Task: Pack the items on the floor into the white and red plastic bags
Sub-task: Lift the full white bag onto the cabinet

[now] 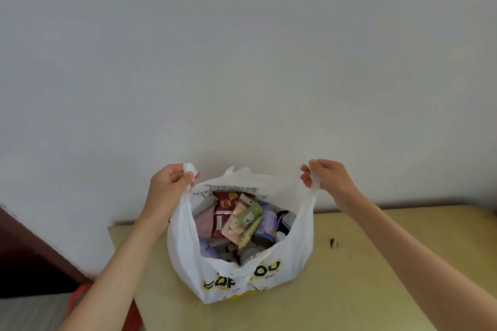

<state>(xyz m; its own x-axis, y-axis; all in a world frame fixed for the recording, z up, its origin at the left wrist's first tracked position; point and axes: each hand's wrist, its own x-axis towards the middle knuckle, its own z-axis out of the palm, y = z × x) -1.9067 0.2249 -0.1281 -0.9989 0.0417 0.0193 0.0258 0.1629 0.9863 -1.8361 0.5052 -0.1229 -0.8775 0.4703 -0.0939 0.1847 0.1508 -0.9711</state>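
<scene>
Though the floor itself barely shows, the packing of the white bag looks largely done, judging by how full it sits. Far to the left, below and outside the left forearm, a strip of orange-red plastic [80, 295] pokes up beside the table edge (possibly the red bag, though too little shows to be sure), and whether anything has gone into it cannot be told. The left hand [168, 185] pinches one handle of the white crinkled plastic carrier bag with yellow-and-black lettering [242, 274], fingers curled round the bunched loop and pulling it up and outward. Between the two hands the bag stands on the pale yellow wooden table [376, 263] with its mouth stretched wide, and inside lie a dark red snack packet [224, 212], a pale green and peach card-backed blister pack [246, 220], a lilac-labelled tin [269, 226] and other packets heaped beneath. The right hand [326, 179] grips the opposite handle the same way, fingers closed on the twisted plastic. What seems left is closing or tying this bag, and filling the red one if items remain. The lower contents are buried and unreadable, the lettering is folded and partly cut off, and any things left on the floor lie outside the view.
</scene>
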